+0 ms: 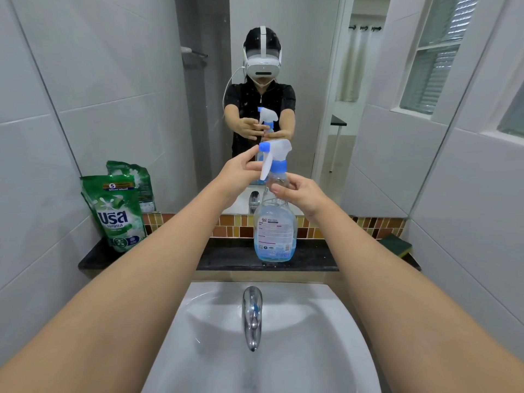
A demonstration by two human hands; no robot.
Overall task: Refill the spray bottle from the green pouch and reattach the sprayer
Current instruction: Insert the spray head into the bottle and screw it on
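A clear spray bottle (274,231) with a little blue liquid at its bottom stands upright on the dark ledge (226,258) behind the sink. Its white sprayer (276,154) with blue nozzle and blue collar sits on the bottle's neck. My left hand (241,173) touches the sprayer at the nozzle and trigger with its fingertips. My right hand (300,194) is wrapped around the bottle's neck just below the collar. The green pouch (114,212) stands upright at the ledge's left end, leaning against the mirror.
A white sink (326,321) with a chrome tap (251,316) lies below the ledge. A green and yellow sponge (395,244) rests at the ledge's right end. The mirror (141,80) behind the ledge reflects me and the bottle. Tiled walls close in on both sides.
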